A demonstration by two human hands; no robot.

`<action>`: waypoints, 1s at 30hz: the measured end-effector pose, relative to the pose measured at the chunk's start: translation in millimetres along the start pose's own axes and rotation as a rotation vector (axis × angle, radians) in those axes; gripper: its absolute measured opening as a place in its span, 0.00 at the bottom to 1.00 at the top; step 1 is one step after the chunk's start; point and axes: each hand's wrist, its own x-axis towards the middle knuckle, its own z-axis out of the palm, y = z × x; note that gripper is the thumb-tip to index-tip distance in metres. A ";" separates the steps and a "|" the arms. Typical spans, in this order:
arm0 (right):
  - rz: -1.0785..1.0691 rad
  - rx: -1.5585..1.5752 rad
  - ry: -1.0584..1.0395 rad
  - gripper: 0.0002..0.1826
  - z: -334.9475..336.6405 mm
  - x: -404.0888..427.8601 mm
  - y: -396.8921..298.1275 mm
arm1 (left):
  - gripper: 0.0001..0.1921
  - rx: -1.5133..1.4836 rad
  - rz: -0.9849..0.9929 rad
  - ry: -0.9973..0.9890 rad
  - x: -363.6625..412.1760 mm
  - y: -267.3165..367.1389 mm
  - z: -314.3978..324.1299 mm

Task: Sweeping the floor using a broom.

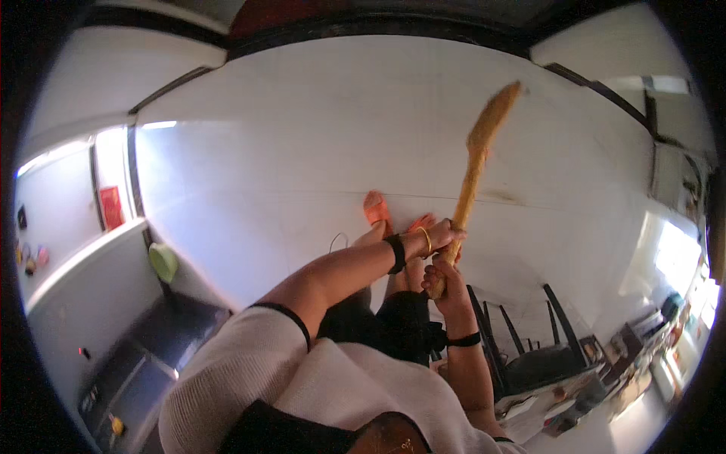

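Both my hands grip a straw-coloured grass broom (468, 181), which slants up and to the right in the view. My left hand (438, 237), with a gold bangle and a black band at its wrist, closes around the upper part of the handle. Just below it, my right hand (445, 278) wraps the handle near its butt end. The broom's bristle head (493, 119) points away from me over the pale floor (317, 136); whether its tip touches the floor is hard to tell.
My feet, one in orange-red footwear (375, 209), stand close below the handle. Black furniture legs (513, 329) rise at my right, beside a cluttered surface (612, 369). To the left are a low wall (96, 301), a green object (163, 262) and dark furniture (170, 323).
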 end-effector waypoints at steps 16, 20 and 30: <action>0.328 -1.445 -0.456 0.08 125.9 176.0 12.1 | 0.10 -0.922 0.392 1.094 -87.2 3.8 -145.9; 0.362 -1.420 -0.447 0.08 131.0 199.2 45.7 | 0.08 -1.075 0.312 1.123 -102.3 -20.1 -180.4; 0.165 -0.672 0.103 0.09 11.3 117.8 -34.9 | 0.14 -0.333 -0.023 0.628 31.4 9.1 -84.6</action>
